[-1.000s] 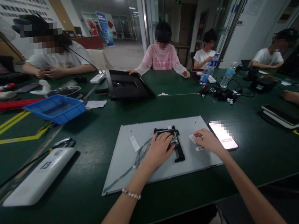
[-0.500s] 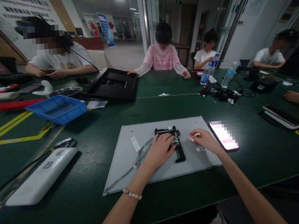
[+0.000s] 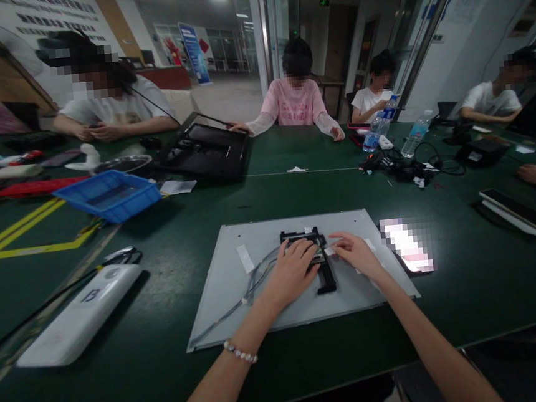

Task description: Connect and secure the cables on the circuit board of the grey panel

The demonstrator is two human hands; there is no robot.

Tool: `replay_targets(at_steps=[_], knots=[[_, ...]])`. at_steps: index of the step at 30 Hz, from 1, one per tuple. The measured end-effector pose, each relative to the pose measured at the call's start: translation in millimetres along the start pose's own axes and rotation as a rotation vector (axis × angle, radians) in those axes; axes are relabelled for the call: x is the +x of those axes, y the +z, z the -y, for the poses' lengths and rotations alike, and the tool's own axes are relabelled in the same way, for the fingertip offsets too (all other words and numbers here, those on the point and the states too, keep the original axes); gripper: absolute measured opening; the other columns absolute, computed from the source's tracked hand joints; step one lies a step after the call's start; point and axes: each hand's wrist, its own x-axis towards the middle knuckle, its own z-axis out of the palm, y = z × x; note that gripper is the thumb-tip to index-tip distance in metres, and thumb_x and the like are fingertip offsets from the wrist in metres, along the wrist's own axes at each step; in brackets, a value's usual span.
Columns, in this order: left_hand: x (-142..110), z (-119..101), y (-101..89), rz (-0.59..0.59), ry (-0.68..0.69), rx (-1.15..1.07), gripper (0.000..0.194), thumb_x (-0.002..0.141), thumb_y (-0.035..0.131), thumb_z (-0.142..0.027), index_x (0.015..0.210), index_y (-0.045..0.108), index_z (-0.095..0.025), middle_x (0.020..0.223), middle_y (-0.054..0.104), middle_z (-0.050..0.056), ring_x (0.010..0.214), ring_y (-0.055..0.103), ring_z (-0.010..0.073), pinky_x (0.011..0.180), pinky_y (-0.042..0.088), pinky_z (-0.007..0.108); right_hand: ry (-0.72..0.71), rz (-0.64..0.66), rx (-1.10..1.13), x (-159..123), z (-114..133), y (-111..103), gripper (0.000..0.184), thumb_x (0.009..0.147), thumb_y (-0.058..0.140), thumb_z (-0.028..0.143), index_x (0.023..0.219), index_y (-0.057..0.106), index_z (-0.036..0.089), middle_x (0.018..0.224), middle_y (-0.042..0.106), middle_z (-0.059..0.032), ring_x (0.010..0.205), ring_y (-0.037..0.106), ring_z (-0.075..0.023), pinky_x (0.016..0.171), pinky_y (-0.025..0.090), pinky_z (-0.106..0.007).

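Note:
A grey metal panel [image 3: 262, 239] lies flat on the green table in front of me. On it sits a black bracket [image 3: 325, 276] with a small circuit board, and grey cables [image 3: 256, 277] run off to the left. My left hand [image 3: 293, 271] rests on the bracket, fingers curled over the board. My right hand [image 3: 358, 255] is just right of the bracket and pinches a small white label strip [image 3: 331, 250] that reaches toward the board.
A lit phone [image 3: 408, 252] lies at the panel's right edge. A white oblong device [image 3: 78, 314] and a blue tray [image 3: 108, 195] are at left. A person opposite holds a black monitor shell [image 3: 205, 150]. Bottles and cables [image 3: 406, 167] sit at back right.
My right hand lifted a white label from the panel and moved left toward the bracket. The person opposite laid the black shell down flatter. My left hand stayed put.

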Motion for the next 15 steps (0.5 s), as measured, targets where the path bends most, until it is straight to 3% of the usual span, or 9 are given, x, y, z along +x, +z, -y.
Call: replay_targets(at_steps=[9,15], knots=[[3.4,-9.8,-1.6,0.015,0.031,-0.014,0.032,0.091,0.045,-0.026,0.123,0.046,-0.022,0.123,0.051,0.007,0.123,0.039,0.0236,0.108,0.020,0.047,-0.042,-0.032,-0.067,-12.3,15.6,11.2,0.038,0.076,0.055,0.027,0.113,0.056,0.019,0.087,0.067,-0.0049,0.072,0.064,-0.0154,0.056,0.051,-0.023],[4.2,-13.4,-1.4,0.027,0.050,-0.018,0.029,0.090,0.045,-0.022,0.119,0.048,-0.024,0.122,0.051,0.006,0.124,0.038,0.0230,0.108,0.021,0.047,-0.135,-0.062,-0.152,-13.1,15.9,14.5,0.037,0.076,0.058,0.026,0.111,0.058,0.019,0.091,0.069,-0.0060,0.076,0.066,-0.0162,0.069,0.053,-0.027]])
